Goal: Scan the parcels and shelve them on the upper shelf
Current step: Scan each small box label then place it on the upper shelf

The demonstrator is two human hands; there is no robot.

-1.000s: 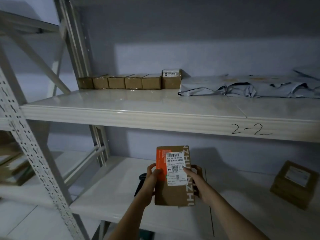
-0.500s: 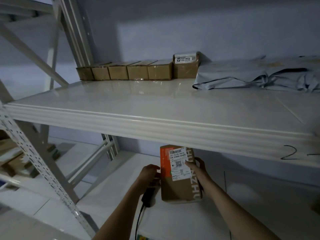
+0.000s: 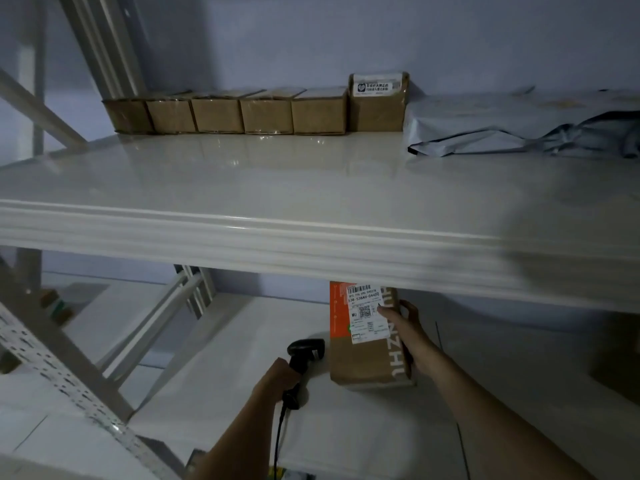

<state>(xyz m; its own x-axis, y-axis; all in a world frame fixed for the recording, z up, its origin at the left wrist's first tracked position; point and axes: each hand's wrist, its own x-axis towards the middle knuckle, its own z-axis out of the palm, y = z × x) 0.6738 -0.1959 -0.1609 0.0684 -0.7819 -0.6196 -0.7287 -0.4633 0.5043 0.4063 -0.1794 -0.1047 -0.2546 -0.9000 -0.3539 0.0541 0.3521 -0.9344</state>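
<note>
Drawn apart since a second ago: then both hands on the parcel, the scanner tucked behind; now only the right one on it, and the view tipped upward so that the upper shelf (image 3: 311, 188) fills the middle of the picture.

Far left: a perforated rack upright (image 3: 52, 372), slanting down toward the bottom edge. On the upper shelf, at the back against the wall: a row of five small cardboard boxes (image 3: 225, 114) set side by side, touching, then a taller labelled box (image 3: 377, 102) just beside the last of them, then crumpled grey mailer bags (image 3: 519, 126) reaching to the right edge.

Below the shelf's front lip, over the lower shelf (image 3: 225, 393): left hand (image 3: 282, 377) curled round the grip of a black handheld scanner (image 3: 304, 351), cable hanging down from the handle (scanner head up, close to the parcel's left side, whether touching cannot be told). Just to the right: the brown parcel (image 3: 367, 355), held upright, orange strip and white barcode label facing the camera, top edge hidden behind the shelf lip. Right hand (image 3: 407, 336) gripping its right edge, thumb on the label side, fingers wrapped round behind. Not yet on the upper shelf.
</note>
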